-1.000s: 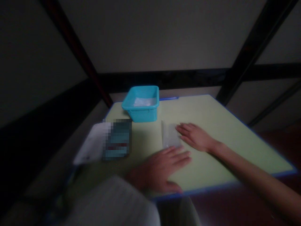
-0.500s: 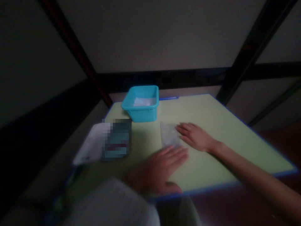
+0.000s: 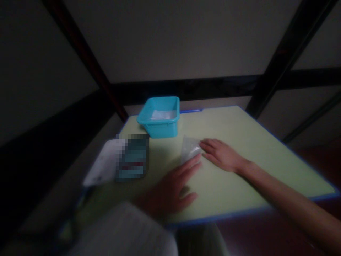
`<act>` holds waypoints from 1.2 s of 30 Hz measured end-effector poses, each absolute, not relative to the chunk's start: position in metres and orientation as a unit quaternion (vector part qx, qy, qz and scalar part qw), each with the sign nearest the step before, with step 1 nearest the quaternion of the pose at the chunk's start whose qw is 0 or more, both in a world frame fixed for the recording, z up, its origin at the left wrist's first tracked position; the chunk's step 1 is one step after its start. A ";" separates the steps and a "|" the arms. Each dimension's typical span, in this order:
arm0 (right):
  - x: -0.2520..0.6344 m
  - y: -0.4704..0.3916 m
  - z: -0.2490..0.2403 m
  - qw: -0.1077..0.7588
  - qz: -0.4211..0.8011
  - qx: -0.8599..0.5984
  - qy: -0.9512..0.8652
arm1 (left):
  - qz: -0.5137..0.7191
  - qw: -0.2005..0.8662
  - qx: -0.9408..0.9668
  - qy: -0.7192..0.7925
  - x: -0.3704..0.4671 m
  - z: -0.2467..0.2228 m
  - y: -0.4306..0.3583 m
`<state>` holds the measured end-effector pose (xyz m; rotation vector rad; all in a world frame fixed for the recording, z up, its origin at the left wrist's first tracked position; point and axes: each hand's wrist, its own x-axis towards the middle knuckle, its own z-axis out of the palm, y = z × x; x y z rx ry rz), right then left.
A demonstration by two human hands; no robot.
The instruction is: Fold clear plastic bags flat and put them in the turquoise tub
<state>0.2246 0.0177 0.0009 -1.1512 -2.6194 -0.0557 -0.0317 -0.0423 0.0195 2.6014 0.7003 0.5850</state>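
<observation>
A small clear plastic bag (image 3: 189, 146) lies flat on the table, its surface catching some light. My right hand (image 3: 220, 155) rests palm down with its fingers stretched out, the fingertips touching the bag's right edge. My left hand (image 3: 174, 188), slightly blurred, is at the near side of the bag. Its fingers are extended and its thumb stands apart, and the fingertips overlap the bag's lower part. I cannot tell whether they press on it. Neither hand grips anything.
A turquoise plastic basket (image 3: 163, 130) stands at the back of the pale yellow table (image 3: 253, 142), with whitish, clear-looking material (image 3: 163, 115) inside. At the left lie a white sheet (image 3: 102, 165) and a pixelated dark flat object (image 3: 134, 156). Blue trim edges the table.
My left hand has moved left and its thumb has swung further from the fingers. More of the bag's shiny surface shows. My right hand has stayed in place.
</observation>
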 end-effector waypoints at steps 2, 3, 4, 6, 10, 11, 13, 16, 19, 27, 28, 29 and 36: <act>0.224 0.018 0.001 0.143 -0.018 -0.397 -0.907 | 0.212 0.192 0.920 0.270 -0.031 0.017 -0.041; 0.224 0.018 0.001 0.145 -0.016 -0.395 -0.907 | 0.207 0.188 0.918 0.282 -0.031 0.016 -0.040; 0.224 0.017 0.002 0.146 -0.015 -0.395 -0.907 | 0.199 0.184 0.917 0.294 -0.030 0.015 -0.039; 0.224 0.017 0.002 0.146 -0.013 -0.395 -0.907 | 0.176 0.181 0.918 0.307 -0.030 0.012 -0.037; 0.225 0.017 0.003 0.156 -0.003 -0.396 -0.905 | 0.148 0.173 0.931 0.284 -0.029 0.009 -0.036; 0.225 0.017 0.004 0.159 0.000 -0.396 -0.904 | 0.143 0.169 0.936 0.273 -0.029 0.009 -0.035; 0.225 0.017 0.004 0.162 0.004 -0.395 -0.904 | 0.128 0.162 0.944 0.259 -0.028 0.009 -0.035; 0.225 0.016 0.005 0.164 0.006 -0.395 -0.904 | 0.100 0.155 0.950 0.253 -0.026 0.011 -0.034; 0.225 0.017 0.004 0.164 0.010 -0.394 -0.904 | 0.087 0.151 0.952 0.251 -0.025 0.011 -0.033; 0.224 0.015 0.006 0.159 0.010 -0.395 -0.905 | 0.068 0.151 0.954 0.249 -0.024 0.013 -0.033; 0.224 0.015 0.006 0.160 0.009 -0.394 -0.905 | 0.066 0.154 0.954 0.248 -0.024 0.014 -0.033; 0.224 0.014 0.006 0.160 0.009 -0.393 -0.905 | 0.064 0.156 0.954 0.247 -0.024 0.014 -0.033; 0.226 0.016 0.004 0.172 0.012 -0.389 -0.905 | 0.082 0.165 0.952 0.243 -0.024 0.013 -0.033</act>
